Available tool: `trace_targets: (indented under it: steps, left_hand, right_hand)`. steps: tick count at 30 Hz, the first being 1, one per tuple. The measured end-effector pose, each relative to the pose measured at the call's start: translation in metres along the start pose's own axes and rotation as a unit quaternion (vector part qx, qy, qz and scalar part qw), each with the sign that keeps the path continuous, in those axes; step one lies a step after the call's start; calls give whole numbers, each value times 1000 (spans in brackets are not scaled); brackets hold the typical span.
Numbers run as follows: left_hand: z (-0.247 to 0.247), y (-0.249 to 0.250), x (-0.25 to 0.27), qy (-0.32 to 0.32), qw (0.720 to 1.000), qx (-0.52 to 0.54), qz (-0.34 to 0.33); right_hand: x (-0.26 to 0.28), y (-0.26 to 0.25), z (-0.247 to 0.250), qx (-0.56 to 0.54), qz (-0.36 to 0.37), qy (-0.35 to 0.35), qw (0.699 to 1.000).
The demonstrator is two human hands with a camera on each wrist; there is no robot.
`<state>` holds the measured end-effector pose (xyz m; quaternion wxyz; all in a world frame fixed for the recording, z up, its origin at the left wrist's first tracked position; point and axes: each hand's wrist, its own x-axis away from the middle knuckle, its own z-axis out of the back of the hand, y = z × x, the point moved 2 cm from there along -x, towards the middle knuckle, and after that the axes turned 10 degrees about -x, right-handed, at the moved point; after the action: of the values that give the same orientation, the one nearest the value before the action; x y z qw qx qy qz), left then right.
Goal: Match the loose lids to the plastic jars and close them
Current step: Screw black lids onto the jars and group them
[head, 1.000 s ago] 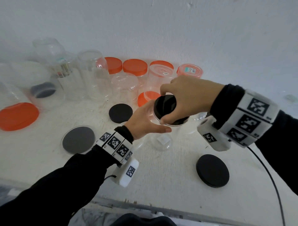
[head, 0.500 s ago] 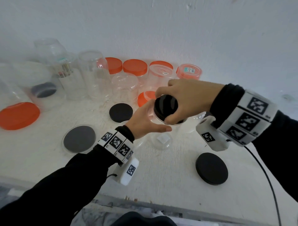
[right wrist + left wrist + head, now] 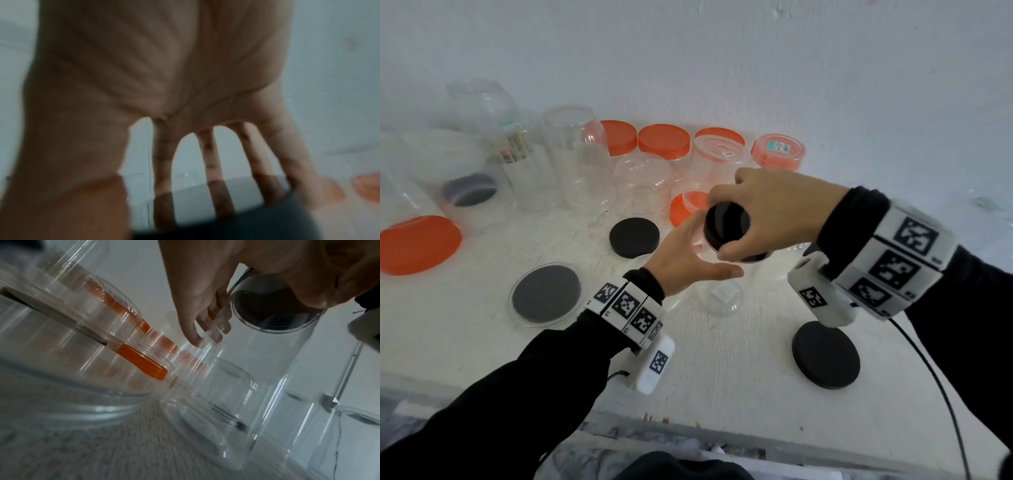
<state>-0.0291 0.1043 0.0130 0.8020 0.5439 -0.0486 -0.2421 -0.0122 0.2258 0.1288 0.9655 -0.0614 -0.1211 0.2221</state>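
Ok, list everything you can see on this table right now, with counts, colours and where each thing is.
Black lid: one, on the clear jar at centre, being closed.
Loose black lids: two, one left of centre, one front right.
Clear lid with dark insert: one, front left.
Large orange lid: one, far left.
Orange-lidded jars: about five, along the back wall.
Open clear jars: several, back left; exact count unclear.
Table: white.
Left hand: its grip steadies the jar.
Right hand: its grip is round the black lid.
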Motion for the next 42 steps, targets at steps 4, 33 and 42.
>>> trace_targets:
  steps: [4,33,42]
  left_hand:
    - [0,-4,-1,-8,1000,12,7]
    - [-2,-4,0,-4,1000,21,13]
    - [-2,1,2,13,1000,-7,7]
  right_hand:
    - [-2,-2,-2,58,-30,56,996]
    - [4,-1,1,65,-24,47,997]
    - [2,9,7,-30,10,-11,999]
